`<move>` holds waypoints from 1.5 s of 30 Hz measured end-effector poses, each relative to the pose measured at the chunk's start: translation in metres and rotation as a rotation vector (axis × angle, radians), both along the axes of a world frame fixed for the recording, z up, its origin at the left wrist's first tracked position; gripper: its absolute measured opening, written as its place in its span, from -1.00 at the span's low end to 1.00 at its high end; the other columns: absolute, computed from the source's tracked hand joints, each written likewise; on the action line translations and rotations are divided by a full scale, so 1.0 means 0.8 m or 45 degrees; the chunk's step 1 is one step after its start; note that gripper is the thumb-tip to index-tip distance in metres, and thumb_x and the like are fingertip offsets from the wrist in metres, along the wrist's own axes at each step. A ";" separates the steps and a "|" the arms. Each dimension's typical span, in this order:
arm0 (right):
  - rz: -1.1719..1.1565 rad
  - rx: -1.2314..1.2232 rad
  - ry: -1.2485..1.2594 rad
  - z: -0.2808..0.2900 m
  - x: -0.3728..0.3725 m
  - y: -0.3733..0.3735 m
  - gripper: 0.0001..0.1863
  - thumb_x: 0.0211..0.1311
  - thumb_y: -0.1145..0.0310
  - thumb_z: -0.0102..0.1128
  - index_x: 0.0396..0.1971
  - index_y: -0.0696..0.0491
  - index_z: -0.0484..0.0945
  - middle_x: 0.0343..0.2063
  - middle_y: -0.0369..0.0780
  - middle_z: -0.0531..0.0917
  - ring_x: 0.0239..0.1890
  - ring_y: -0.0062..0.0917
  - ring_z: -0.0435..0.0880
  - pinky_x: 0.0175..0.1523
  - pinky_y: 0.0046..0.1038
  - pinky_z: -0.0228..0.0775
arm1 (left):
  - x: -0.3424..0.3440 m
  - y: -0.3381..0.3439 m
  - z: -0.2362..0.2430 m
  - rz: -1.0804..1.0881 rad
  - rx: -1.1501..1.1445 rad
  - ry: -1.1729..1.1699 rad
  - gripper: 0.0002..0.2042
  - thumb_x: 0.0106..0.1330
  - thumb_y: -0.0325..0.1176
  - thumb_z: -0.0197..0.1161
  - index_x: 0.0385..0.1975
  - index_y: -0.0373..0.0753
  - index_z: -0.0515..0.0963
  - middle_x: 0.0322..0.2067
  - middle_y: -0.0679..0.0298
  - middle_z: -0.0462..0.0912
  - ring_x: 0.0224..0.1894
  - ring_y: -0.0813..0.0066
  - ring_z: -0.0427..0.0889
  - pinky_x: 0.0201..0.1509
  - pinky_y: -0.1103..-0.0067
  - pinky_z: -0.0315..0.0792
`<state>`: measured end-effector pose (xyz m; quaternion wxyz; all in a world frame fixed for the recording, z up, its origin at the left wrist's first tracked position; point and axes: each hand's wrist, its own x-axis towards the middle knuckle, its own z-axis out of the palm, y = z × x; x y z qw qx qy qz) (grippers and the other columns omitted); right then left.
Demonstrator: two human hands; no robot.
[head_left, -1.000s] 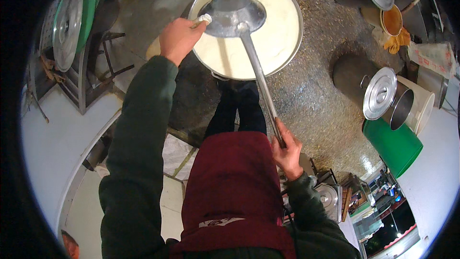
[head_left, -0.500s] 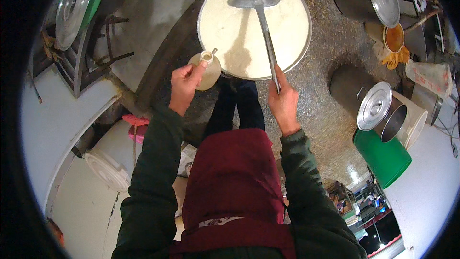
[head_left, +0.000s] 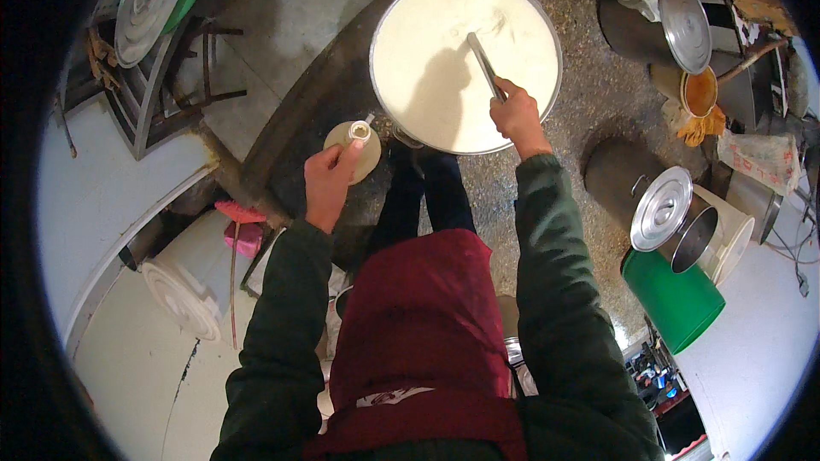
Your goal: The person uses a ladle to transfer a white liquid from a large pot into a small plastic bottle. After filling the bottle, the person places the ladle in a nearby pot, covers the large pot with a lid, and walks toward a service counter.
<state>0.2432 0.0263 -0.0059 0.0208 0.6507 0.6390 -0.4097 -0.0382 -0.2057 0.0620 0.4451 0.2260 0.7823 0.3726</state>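
A wide metal pot [head_left: 373,58] filled with creamy, pale liquid [head_left: 427,26] stands in front of me. My right hand [head_left: 519,124] is closed round the long metal handle of a ladle [head_left: 483,61]. That handle slants down into the liquid, which hides the ladle's bowl. Left of the pot's near edge, my left hand [head_left: 330,188] grips a rounded, pale jug [head_left: 369,162] by its narrow white neck, thumb at the open mouth. The jug is upright or nearly so, apart from the pot; its contents cannot be made out.
To the right are a dark pot with a metal lid [head_left: 663,207], a green barrel [head_left: 673,300], another lidded pot [head_left: 683,26] and an orange-filled container [head_left: 700,94]. Metal frames [head_left: 154,94] and a white barrel [head_left: 184,290] stand left. The speckled floor [head_left: 589,111] looks wet.
The ladle's bowl, earlier visible above the liquid, has gone under the surface. My right hand has moved up over the pot's near part. The jug sits slightly lower and further left in view.
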 end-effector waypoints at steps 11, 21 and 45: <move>0.036 -0.186 0.008 -0.060 -0.009 -0.013 -0.38 0.27 0.37 0.17 0.37 0.04 0.66 -0.01 0.15 0.83 -0.01 0.02 0.86 0.21 -0.09 0.69 | -0.017 0.007 -0.004 -0.092 -0.065 0.149 -0.44 0.51 -0.07 0.46 -0.63 -0.38 0.48 -0.69 0.38 0.35 -0.52 0.72 0.26 -0.47 0.47 0.14; 0.066 -0.103 0.077 -0.038 0.031 -0.141 -0.36 0.28 0.32 0.33 0.41 -0.05 0.60 0.03 0.16 0.79 0.11 0.14 0.77 0.28 0.00 0.62 | 0.003 0.131 0.012 -0.647 -0.444 0.386 -0.44 0.37 0.14 0.45 -0.40 -0.41 0.75 -0.47 -0.10 0.71 -0.37 0.04 0.72 -0.18 0.22 0.52; -0.392 -0.002 0.525 0.168 0.144 -0.358 -0.34 0.34 0.59 0.42 0.46 0.06 0.59 0.05 0.02 0.81 0.07 -0.26 0.87 0.17 -0.33 0.66 | 0.066 0.324 -0.080 -1.699 -0.537 1.251 -0.69 0.28 -0.15 0.40 -0.15 -0.24 0.83 -0.10 -0.07 0.85 -0.01 -0.09 0.85 0.04 0.12 0.70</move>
